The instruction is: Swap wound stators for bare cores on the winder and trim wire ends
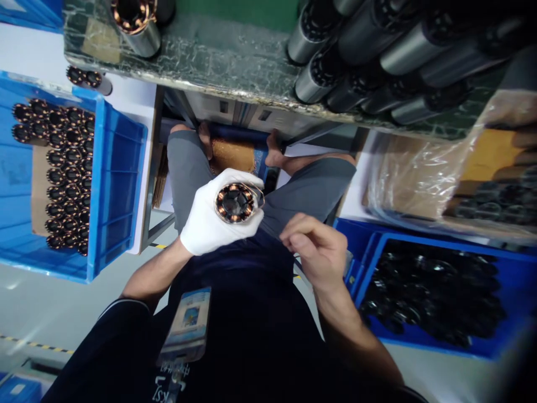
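Observation:
In the head view, my left hand point(205, 218), in a white glove, is wrapped round a motor stator point(236, 202) over my lap. The stator's end faces up, showing a ring of copper windings round a dark core. A loop of loose wire sticks out at its right side. My bare right hand point(319, 249) hovers apart from it to the right, with fingers curled together in a pinch. Whether anything small sits between those fingertips cannot be seen.
A worn green bench point(235, 61) spans the front, with one wound stator point(142, 39) at left and several metal cylinders point(314, 78) at right. A blue crate point(113, 184) of stators stands left. A blue bin point(369, 268) of black parts lies right, below a plastic-lined box point(411, 179).

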Available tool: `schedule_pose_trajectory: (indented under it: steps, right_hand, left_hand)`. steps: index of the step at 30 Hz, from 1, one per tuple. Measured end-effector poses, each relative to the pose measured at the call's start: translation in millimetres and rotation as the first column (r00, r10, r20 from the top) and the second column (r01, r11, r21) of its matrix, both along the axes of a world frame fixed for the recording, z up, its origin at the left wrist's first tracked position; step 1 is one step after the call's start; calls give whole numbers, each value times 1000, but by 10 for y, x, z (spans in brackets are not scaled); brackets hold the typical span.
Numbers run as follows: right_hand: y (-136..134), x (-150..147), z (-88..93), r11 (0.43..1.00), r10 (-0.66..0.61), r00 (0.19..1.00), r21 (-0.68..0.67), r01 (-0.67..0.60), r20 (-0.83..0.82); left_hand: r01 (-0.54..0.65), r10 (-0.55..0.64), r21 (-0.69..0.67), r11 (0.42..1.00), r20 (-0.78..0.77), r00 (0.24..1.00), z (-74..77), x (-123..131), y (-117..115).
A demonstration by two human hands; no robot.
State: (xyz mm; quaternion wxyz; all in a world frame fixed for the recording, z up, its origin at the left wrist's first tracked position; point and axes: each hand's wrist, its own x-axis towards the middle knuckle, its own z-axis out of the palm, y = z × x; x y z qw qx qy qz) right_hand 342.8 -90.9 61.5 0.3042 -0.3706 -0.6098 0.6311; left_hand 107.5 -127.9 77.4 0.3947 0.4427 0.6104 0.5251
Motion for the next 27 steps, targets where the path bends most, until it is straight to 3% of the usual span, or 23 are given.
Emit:
schedule_pose_trajectory:
  steps: [4, 7, 11, 15, 17, 20, 23, 27]
  right_hand:
    - [312, -327, 181, 1000, -14, 1000, -28, 14, 17]
    - [453, -472, 235, 1000, 2, 998, -29, -1, 56]
    - [440, -468, 228, 995, -65, 990, 78, 56, 122]
    - [368, -430, 201, 984, -164, 984, 79, 158, 73]
    - [363, -412, 193, 994, -98, 995, -48, 99, 22]
    - [378, -377, 200, 974, 86, 996, -210, -90, -28]
    - [356, -358, 245, 974, 110, 994, -199, -113, -26]
    - [280, -360, 325, 986, 50, 998, -155, -54, -30]
  left_hand:
    - [196, -197, -39, 980, -44, 979, 98, 18, 27]
    - [235, -242, -134, 963, -35, 970, 78, 63, 15]
    - [214, -223, -198, 957, -26, 974, 17, 133, -38]
    - [154, -161, -97, 983, -71, 984, -31, 158, -107]
    - [172, -173, -19, 985, -105, 979, -40, 138, -144]
    - [237, -232, 30, 971, -126, 965, -43, 103, -197]
    - [253, -242, 41, 967, -172, 955, -82, 124, -245]
    - [121, -97, 93, 988, -224, 970, -179, 223, -261]
